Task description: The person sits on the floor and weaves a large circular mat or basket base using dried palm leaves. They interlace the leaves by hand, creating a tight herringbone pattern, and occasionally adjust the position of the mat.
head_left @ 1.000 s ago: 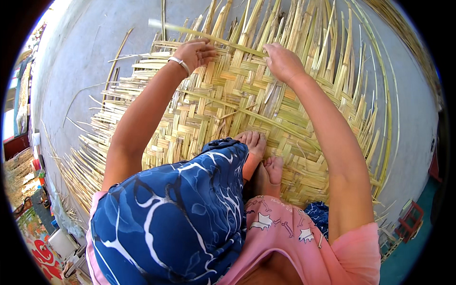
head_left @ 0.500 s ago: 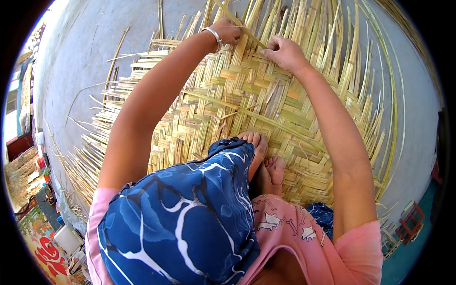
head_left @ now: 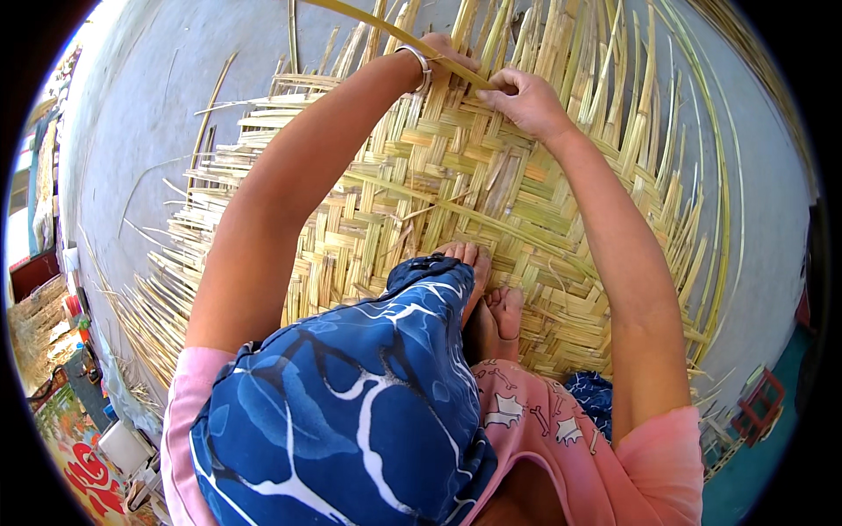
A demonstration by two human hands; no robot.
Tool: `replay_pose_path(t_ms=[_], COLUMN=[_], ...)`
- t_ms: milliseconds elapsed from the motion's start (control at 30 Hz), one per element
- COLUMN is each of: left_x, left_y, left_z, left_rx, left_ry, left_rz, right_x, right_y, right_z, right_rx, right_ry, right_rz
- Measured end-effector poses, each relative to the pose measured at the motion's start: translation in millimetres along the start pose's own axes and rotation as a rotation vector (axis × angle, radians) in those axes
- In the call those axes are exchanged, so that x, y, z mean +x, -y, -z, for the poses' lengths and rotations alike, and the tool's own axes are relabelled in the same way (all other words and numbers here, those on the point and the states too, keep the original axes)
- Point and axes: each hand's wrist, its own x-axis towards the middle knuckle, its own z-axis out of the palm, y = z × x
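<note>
A half-woven mat (head_left: pixel 430 180) of flat yellow-green split-cane strips spreads over the floor, its loose strip ends fanning out at the far side. My right hand (head_left: pixel 531 105) pinches the end of a long flat strip (head_left: pixel 377 24) between thumb and fingers at the far part of the weave. That strip slants up to the left and passes over my left hand (head_left: pixel 443 53). Curled down among the upright strip ends, the left hand has fingers partly hidden by the strip; what they grip is unclear. A silver bangle (head_left: pixel 419 66) circles the left wrist.
My bare feet (head_left: pixel 478 263) rest on the near part of the mat. Around it lies a grey floor (head_left: pixel 132 105). Long thin strips (head_left: pixel 728 193) lie along the right side. Assorted household items and a red patterned cloth (head_left: pixel 88 473) are at the lower left.
My left hand has moved right, closer to my right hand, and now sits beneath the slanting strip. The strip's far end has swung left. My right hand stays nearly in place.
</note>
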Motion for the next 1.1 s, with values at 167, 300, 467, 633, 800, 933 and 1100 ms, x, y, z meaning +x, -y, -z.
replay_pose_path(t_ms=[167,300,467,633,800,933,1100], left_x=[5,-11,-24,-37,-44,-56,-64], left_y=[2,-3,-2,0,20,35,44], left_z=[-4,-1,-1,0,-13,-25,-34], left_rx=[-0.02,-0.263,-0.526,-0.755,-0.915,-0.785,-0.242], left_ry=[-0.01,0.087,0.163,0.069,-0.235,-0.521,-0.692], left_rz=[0.06,0.084,-0.021,-0.008,-0.179,-0.118,-0.105], right_x=[-5,-11,-3,-3,-7,-11,-19], right_y=[10,10,6,-3,-4,-19,-16], right_z=[-3,-12,-22,-26,-21,-24,-25], right_rx=[-0.067,0.261,0.09,-0.289,-0.003,0.022,-0.274], right_ry=[-0.109,-0.242,-0.242,-0.143,-0.11,-0.164,-0.17], right_rz=[-0.081,-0.214,-0.254,-0.022,-0.122,-0.05,0.098])
